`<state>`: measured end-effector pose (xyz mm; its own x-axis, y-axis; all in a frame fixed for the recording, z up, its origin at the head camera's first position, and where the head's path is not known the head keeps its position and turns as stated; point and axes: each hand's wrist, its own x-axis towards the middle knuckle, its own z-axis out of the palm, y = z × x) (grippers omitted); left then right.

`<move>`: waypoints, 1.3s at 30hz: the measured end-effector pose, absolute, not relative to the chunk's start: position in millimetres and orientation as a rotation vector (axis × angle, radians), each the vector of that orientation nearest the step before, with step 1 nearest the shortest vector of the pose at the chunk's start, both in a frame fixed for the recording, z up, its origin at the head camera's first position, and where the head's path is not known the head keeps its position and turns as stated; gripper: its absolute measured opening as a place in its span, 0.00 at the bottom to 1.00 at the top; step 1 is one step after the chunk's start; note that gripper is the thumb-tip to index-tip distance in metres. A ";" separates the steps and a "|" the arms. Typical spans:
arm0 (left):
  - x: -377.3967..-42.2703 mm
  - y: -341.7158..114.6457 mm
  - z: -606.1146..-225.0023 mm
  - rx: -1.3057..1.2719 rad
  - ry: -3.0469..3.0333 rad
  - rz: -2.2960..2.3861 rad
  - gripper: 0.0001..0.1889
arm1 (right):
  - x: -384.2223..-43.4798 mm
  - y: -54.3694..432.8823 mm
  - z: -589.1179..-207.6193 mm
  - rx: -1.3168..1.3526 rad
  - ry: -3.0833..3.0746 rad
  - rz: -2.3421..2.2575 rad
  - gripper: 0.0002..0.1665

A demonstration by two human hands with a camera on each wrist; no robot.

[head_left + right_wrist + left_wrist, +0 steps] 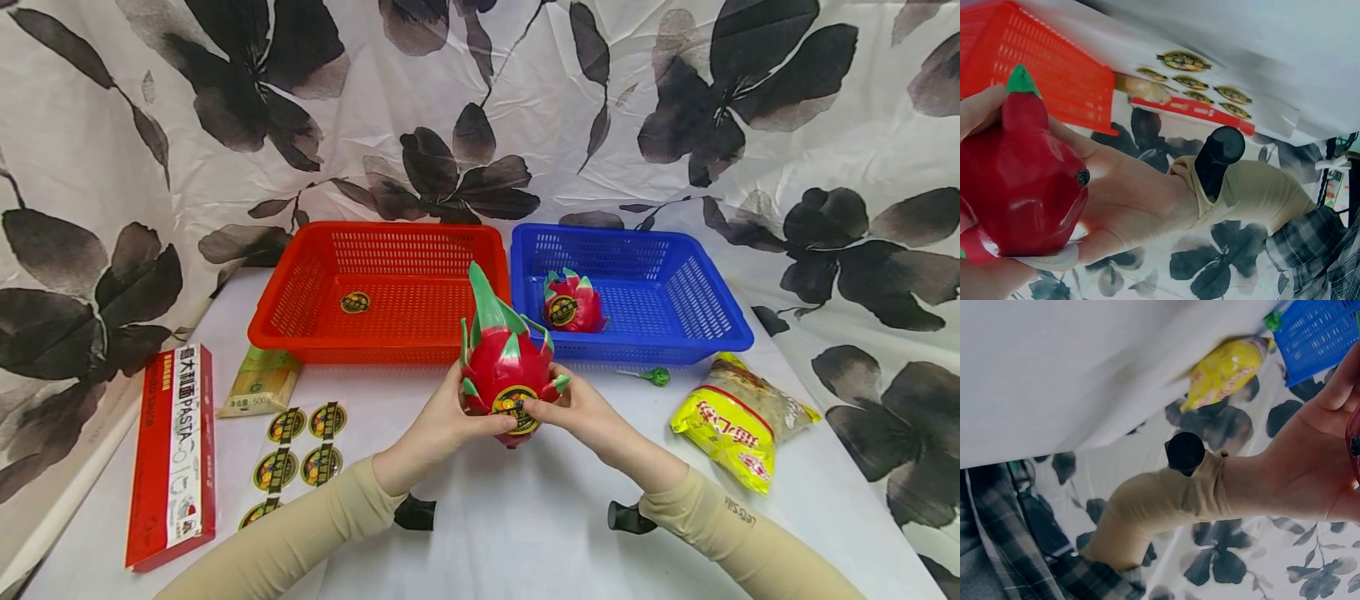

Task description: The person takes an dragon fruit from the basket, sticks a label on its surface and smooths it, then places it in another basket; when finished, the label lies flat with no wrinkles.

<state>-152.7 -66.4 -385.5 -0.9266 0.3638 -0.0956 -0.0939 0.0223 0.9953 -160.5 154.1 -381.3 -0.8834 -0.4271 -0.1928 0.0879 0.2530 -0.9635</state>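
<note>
Both hands hold a red dragon fruit with green-tipped scales above the table, in front of the baskets. My left hand grips its left side, and my right hand grips the right. Both thumbs touch a round black-and-gold sticker on the fruit's near face. In the right wrist view, the pale edge of the sticker shows below the dragon fruit, beside the left hand. The left wrist view shows the right hand at the fruit's edge.
A red basket has one sticker inside. The blue basket holds another stickered dragon fruit. Around lie a pasta box, a tan packet, a sheet of stickers, a green lollipop and a yellow bag.
</note>
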 end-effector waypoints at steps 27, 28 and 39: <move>-154.3 -65.8 -382.6 0.334 1.964 1.950 0.58 | -160.6 158.2 -381.2 -0.396 2.078 -1.696 0.57; -154.4 -65.8 -382.7 0.336 1.962 1.953 0.58 | -160.4 158.7 -381.3 -0.406 2.073 -1.700 0.58; -154.2 -65.9 -382.4 0.282 1.983 1.941 0.53 | -161.1 160.4 -382.8 -0.415 2.090 -1.686 0.58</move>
<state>-154.2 -65.9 -382.4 -0.9190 0.3791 -0.1086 -0.1005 0.0413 0.9941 -161.1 160.4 -382.8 -0.8667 -0.4802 -0.1354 0.0307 0.2195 -0.9751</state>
